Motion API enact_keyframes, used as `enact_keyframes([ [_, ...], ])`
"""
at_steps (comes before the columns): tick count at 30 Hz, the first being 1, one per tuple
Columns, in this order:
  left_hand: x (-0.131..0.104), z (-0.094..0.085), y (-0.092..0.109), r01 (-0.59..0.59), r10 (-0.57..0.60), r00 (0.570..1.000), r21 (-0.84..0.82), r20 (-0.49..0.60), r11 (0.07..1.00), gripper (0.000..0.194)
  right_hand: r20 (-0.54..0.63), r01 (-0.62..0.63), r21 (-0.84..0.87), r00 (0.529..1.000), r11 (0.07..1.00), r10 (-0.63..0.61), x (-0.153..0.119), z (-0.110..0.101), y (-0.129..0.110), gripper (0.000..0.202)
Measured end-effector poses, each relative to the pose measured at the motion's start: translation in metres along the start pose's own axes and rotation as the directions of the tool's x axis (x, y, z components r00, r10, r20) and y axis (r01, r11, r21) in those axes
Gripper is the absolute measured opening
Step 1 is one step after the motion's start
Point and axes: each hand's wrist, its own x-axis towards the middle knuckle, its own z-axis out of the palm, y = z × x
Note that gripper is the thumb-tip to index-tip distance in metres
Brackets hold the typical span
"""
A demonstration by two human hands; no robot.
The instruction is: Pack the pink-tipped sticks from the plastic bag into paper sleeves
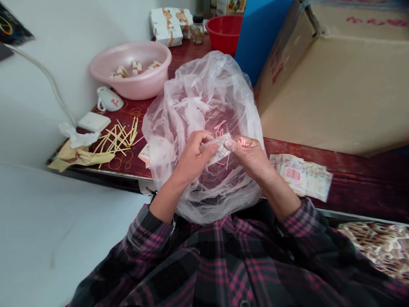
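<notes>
Above a clear plastic bag [190, 86], both hands hold a small printed packet [221, 147]. My left hand [198, 151] pinches its left end between thumb and fingers. My right hand [249, 157] grips the other end with the thumb, and short pink sticks [243, 141] show in its curled fingers. More thin pink sticks [220, 125] lie within the open bag. Flat printed packets [301, 175], fanned out in a stack, rest on the table right of my right hand.
A pink basin [136, 90] holding small bundles stands back left, near a tipped white mug [109, 99]. Yellow strips [119, 137] and rubber bands lie in front. A large cardboard box [340, 95] blocks the right side. A red basin [225, 31] sits behind.
</notes>
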Motion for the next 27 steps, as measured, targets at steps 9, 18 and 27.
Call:
enact_keyframes([
  [9,0.001,0.003,0.012,0.132,-0.114,0.989,-0.219,0.092,0.967,0.018,-0.001,0.007,0.04,1.0,0.999,-0.007,-0.003,-0.001,-0.003,0.07],
  [18,-0.001,0.004,0.007,0.199,-0.166,0.978,-0.309,0.129,0.93,0.023,0.042,-0.031,0.057,0.999,0.998,0.028,-0.005,-0.001,-0.004,0.07],
  [27,0.0,-0.002,0.004,-0.056,0.057,0.997,-0.01,0.046,0.998,0.014,0.046,0.015,-0.202,0.999,0.979,-0.006,-0.004,-0.018,-0.011,0.054],
])
